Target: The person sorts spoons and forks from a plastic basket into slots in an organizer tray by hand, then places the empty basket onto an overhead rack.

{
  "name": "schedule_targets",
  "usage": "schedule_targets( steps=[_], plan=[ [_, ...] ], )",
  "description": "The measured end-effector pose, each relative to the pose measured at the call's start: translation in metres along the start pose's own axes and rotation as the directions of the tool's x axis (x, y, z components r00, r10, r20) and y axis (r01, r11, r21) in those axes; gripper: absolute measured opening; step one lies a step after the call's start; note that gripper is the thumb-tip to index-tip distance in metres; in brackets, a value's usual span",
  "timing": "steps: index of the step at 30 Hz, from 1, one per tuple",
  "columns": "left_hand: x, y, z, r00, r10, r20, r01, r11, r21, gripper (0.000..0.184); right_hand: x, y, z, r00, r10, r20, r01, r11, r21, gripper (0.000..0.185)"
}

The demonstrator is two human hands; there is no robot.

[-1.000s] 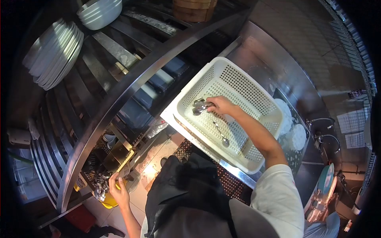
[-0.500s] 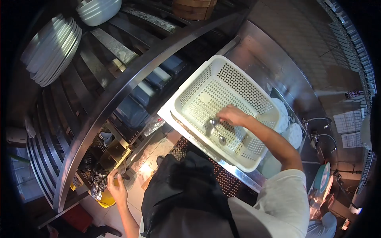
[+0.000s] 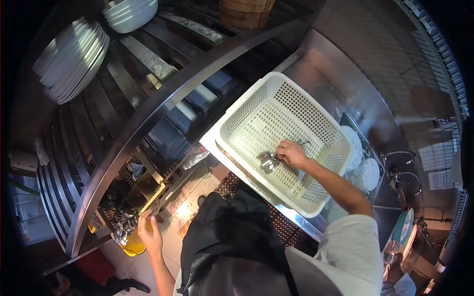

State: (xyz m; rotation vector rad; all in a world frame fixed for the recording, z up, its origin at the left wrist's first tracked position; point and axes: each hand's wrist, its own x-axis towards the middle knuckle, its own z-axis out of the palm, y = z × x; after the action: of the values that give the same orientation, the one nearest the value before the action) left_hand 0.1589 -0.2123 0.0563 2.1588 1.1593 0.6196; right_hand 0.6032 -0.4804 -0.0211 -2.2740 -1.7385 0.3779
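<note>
My right hand reaches into a white perforated plastic basket, fingers closed around several metal spoons. The spoon bowls bunch together left of my fingers; more metal cutlery lies partly hidden beneath the hand. My left hand is low on the left, thumb and fingers apart, beside a cutlery rack. Whether its fingertips touch the rack's edge is unclear. Metal cutlery fills a compartment of that rack, and a yellow container sits below it.
A slatted metal shelf holds stacked white plates, white bowls and a wooden steamer. White dishes sit in the sink right of the basket, near the taps. A person's dark shoe shows at lower left.
My right hand has shifted slightly down and right in the view, and the spoons are now bunched closer to its fingers. My left hand stays beside the cutlery rack.
</note>
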Motion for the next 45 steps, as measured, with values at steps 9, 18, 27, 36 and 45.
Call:
schedule_targets(
  steps=[9,18,27,36,45],
  plan=[
    [0.02,0.037,0.019,0.984,0.149,0.098,-0.143,0.988,-0.062,0.017,-0.003,-0.032,0.028,0.701,0.68,-0.218,-0.433,0.647,0.627,0.028],
    [0.034,0.108,0.05,0.897,0.36,0.256,-0.098,0.728,-0.679,0.066,0.046,-0.146,-0.032,0.816,0.435,-0.38,0.136,0.493,0.859,0.035],
    [0.041,0.029,0.055,0.958,-0.256,-0.13,0.068,0.642,-0.763,0.039,0.145,-0.318,0.066,0.94,-0.282,0.19,0.076,0.719,0.69,0.032],
    [0.102,-0.071,0.031,0.864,0.093,-0.494,-0.269,0.916,-0.298,0.025,0.254,-0.368,0.14,0.93,-0.354,-0.103,0.297,0.554,0.778,0.023],
    [0.127,-0.081,0.034,0.947,-0.063,-0.314,-0.072,0.913,-0.401,0.029,0.275,-0.363,0.167,0.979,-0.191,-0.069,0.182,0.676,0.714,0.033]
  ],
)
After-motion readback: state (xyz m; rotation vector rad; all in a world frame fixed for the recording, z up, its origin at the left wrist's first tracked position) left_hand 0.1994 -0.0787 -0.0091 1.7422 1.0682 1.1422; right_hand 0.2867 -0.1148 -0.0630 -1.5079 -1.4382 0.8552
